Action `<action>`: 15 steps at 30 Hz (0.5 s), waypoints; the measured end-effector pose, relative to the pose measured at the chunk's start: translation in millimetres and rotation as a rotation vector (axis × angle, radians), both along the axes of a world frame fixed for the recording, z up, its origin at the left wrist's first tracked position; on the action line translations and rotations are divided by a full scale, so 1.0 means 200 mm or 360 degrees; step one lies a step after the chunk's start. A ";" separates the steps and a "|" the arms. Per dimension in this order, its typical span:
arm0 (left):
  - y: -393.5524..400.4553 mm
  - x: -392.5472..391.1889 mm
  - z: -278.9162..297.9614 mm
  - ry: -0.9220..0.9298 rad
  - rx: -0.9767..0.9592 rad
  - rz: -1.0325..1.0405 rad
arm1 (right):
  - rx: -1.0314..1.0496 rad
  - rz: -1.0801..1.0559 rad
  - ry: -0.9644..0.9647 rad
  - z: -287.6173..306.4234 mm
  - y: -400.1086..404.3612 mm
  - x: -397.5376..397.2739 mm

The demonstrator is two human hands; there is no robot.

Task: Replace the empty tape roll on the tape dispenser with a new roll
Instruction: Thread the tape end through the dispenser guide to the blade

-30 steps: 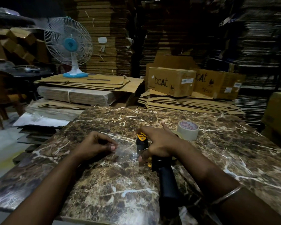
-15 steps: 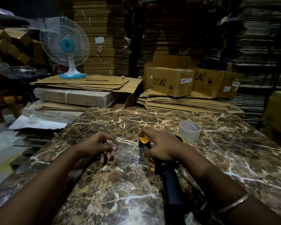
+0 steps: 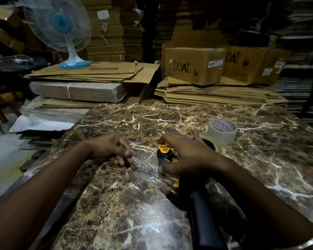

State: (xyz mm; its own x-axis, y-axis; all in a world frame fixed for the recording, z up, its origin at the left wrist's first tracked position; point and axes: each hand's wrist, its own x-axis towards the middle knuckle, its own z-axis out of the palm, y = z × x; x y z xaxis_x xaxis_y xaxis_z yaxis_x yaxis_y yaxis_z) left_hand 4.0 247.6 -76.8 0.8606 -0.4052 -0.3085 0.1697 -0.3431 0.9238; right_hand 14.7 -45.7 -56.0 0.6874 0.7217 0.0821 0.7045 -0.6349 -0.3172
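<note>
A yellow-and-black tape dispenser (image 3: 165, 151) with a dark handle (image 3: 204, 219) lies on the marble table (image 3: 170, 116). My right hand (image 3: 186, 154) rests over its head and grips it. A clear strip of tape (image 3: 143, 164) runs from the dispenser's front to my left hand (image 3: 112, 148), which pinches its free end. Partly hidden behind my right hand is the roll mounted on the dispenser (image 3: 213, 146). A separate pale tape roll (image 3: 222, 131) with a printed core stands on the table just beyond.
Flattened cardboard stacks (image 3: 90, 76) and two brown boxes (image 3: 193, 64) sit behind the table. A blue-and-white table fan (image 3: 61, 31) stands on the left stack. Papers and boards lie off the table's left edge.
The camera has moved closer and lower. My left hand has shifted right toward the dispenser, still pinching the clear tape. My right hand stays on the dispenser head.
</note>
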 end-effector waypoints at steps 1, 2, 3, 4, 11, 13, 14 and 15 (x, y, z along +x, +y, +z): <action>0.01 0.02 0.00 0.0062 0.0007 0.0003 | 0.0005 0.0017 0.0001 0.00 0.00 0.00; 0.01 0.04 0.01 0.0119 0.0009 -0.0025 | 0.0003 0.0029 -0.0010 -0.01 -0.01 0.00; 0.01 0.06 0.02 0.0168 0.0018 -0.0075 | -0.0021 0.0036 -0.0022 -0.01 -0.01 0.00; 0.01 0.08 0.03 0.0215 0.0027 -0.0130 | -0.0047 0.0043 -0.0025 -0.01 -0.01 0.00; 0.01 0.17 0.13 0.0851 -0.0066 -0.0032 | -0.0085 0.0116 0.0057 -0.03 -0.03 0.00; -0.05 0.18 0.17 0.0983 0.0064 0.0255 | -0.0071 0.0117 0.0087 -0.01 -0.03 -0.01; -0.09 0.19 0.18 0.0992 0.0189 0.0332 | -0.0080 0.0109 0.0115 0.01 -0.03 -0.01; -0.13 0.19 0.20 0.0968 0.0313 0.0389 | -0.0096 0.0098 0.0156 0.03 -0.03 -0.02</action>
